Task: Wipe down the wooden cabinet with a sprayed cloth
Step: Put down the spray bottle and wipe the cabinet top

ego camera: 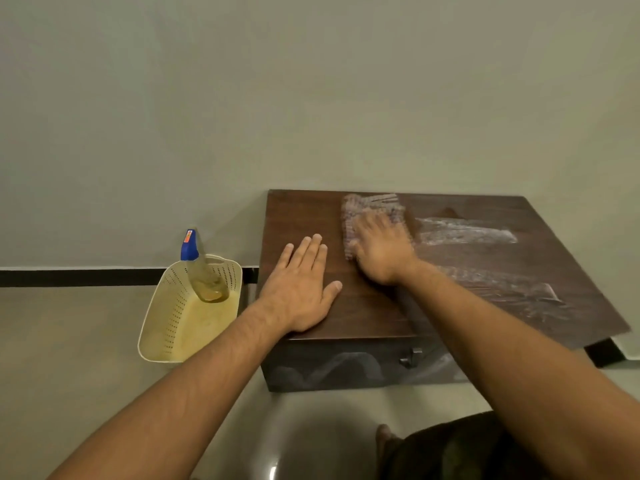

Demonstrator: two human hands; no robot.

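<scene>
Pressing a cloth (372, 209) onto the cabinet (485, 271), the right hand (381, 252) lay flat, the left hand (301, 289) spread beside it; a basket (173, 323) at left held a bottle (202, 271).

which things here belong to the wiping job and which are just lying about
In the job: cloth under the right hand; wooden cabinet; left hand flat on its top; spray bottle.
Lying about: cream basket holding the bottle.
</scene>
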